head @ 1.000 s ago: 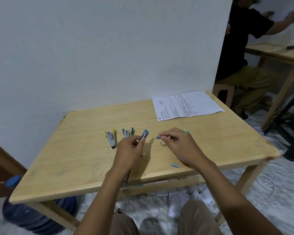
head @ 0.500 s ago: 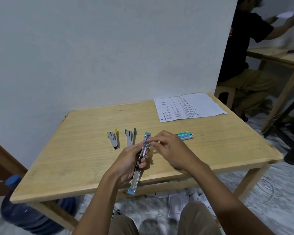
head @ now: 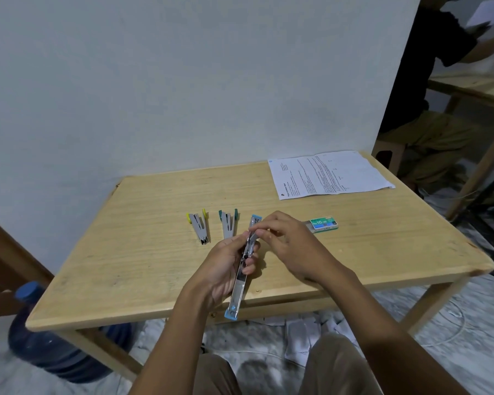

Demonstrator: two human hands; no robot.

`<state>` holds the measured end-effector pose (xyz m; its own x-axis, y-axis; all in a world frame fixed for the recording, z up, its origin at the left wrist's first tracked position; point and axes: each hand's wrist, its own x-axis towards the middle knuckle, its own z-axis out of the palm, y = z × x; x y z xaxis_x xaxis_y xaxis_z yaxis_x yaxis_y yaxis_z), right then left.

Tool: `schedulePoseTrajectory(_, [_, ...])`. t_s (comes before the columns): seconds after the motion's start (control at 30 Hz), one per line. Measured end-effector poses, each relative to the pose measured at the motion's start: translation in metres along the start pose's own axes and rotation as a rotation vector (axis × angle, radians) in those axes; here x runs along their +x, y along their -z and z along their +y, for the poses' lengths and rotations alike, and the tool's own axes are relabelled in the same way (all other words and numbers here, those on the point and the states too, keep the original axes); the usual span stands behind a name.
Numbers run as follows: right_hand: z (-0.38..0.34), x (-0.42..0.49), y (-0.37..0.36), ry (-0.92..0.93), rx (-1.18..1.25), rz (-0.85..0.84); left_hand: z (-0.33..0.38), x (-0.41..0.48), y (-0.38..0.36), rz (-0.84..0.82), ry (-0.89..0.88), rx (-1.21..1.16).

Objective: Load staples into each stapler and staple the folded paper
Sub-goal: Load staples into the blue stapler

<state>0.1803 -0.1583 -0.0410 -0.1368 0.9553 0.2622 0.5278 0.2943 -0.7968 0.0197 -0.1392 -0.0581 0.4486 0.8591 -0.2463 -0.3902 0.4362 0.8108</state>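
My left hand (head: 223, 269) grips a blue-tipped stapler (head: 240, 283), swung fully open into one long strip above the table's front edge. My right hand (head: 285, 240) pinches something small at the stapler's upper half; whether it is a staple strip I cannot tell. A yellow-tipped stapler (head: 199, 225) and a teal-tipped stapler (head: 229, 223) lie partly open on the wooden table (head: 143, 252), left of my hands. A green staple box (head: 322, 223) lies right of my right hand. The printed paper (head: 325, 173) lies flat at the back right corner.
A white wall stands behind the table. A blue water jug (head: 49, 346) sits on the floor under the left corner. Loose papers (head: 303, 334) litter the floor below. Another person (head: 434, 89) sits at a second table (head: 479, 86) to the right.
My left hand lifted the blue stapler and it now hangs fully opened out. My right hand moved from the table surface up to the stapler's upper half. The staple box became visible.
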Motion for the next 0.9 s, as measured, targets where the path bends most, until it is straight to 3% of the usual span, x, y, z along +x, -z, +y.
schedulePoseTrajectory(0.37, [-0.005,0.001,-0.007,0.031,-0.231,0.039,-0.002,0.002,0.003,-0.060,0.026,-0.018])
schedulePoseTrajectory(0.53, [-0.002,0.001,-0.012,-0.043,-0.240,0.148,-0.002,0.005,0.006,-0.072,0.033,-0.038])
schedulePoseTrajectory(0.9, [-0.002,0.001,-0.023,-0.059,-0.288,0.192,-0.003,0.007,0.008,-0.037,0.052,-0.119])
